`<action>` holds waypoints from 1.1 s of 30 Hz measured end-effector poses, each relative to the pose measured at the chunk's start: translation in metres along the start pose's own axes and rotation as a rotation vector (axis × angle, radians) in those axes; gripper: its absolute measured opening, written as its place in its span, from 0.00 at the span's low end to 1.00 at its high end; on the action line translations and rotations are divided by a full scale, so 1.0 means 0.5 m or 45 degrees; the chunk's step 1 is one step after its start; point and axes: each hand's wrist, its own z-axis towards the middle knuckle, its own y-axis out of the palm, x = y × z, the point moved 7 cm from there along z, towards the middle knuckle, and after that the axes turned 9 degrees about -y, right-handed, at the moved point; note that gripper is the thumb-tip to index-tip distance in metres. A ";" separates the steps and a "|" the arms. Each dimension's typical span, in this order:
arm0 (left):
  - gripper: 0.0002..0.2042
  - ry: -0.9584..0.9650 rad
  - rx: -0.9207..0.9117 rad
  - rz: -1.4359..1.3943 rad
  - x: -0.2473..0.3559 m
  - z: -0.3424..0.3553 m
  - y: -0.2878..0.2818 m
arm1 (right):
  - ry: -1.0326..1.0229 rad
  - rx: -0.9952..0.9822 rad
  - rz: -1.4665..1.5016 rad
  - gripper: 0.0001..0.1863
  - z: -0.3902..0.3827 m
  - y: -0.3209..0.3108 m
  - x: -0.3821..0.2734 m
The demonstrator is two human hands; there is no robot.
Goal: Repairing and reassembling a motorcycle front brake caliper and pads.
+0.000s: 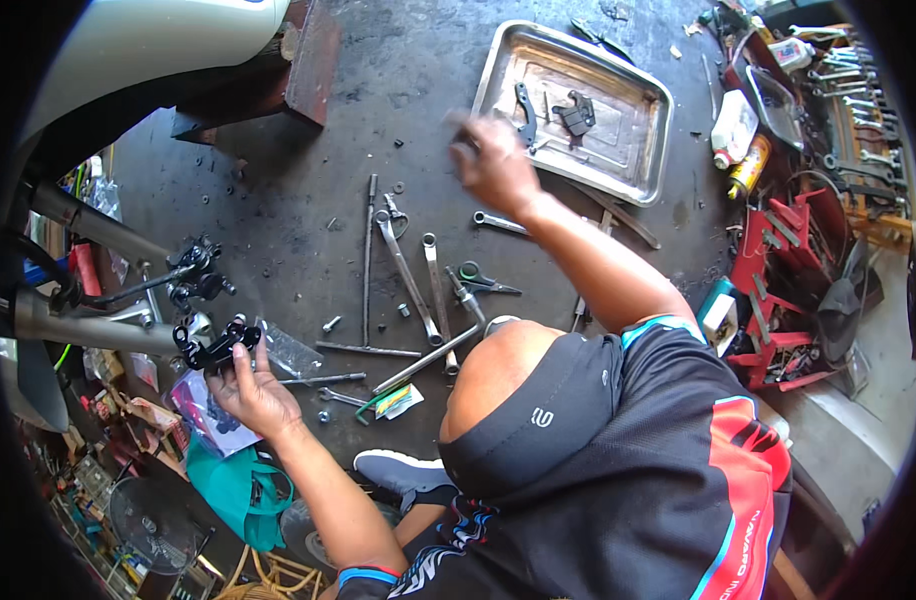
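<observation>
My left hand [255,395] grips a glossy black metal bracket [221,346], shaped like a brake caliper mount, against the lower end of a silver fork leg [103,330]. Thumb and fingers close around its near side, hiding part of it. Out to the far right, my right hand [496,165] is raised by the left edge of a metal tray [666,130]. Motion blurs its fingers, and whether they hold the dark shape beside them cannot be made out. In the tray lie a black brake caliper [576,115] and a black curved arm [525,112].
Spanners [410,275], bars [368,240] and loose bolts [332,323] are spread over the dark floor. A second fork leg [108,230] carries a black caliper [200,275]. Red toolbox [788,240] and bottles [735,128] stand right; teal bag [233,490] lies lower left.
</observation>
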 end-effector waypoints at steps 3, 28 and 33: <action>0.18 -0.003 0.025 0.035 -0.010 -0.008 0.023 | 0.283 -0.010 -0.295 0.11 0.013 -0.112 0.188; 0.19 -0.016 0.103 -0.078 -0.001 -0.001 0.003 | 0.751 -0.354 0.604 0.19 -0.042 -0.050 0.253; 0.18 -0.012 0.084 -0.084 -0.002 0.008 0.011 | 1.009 -0.434 1.473 0.19 0.011 0.049 0.072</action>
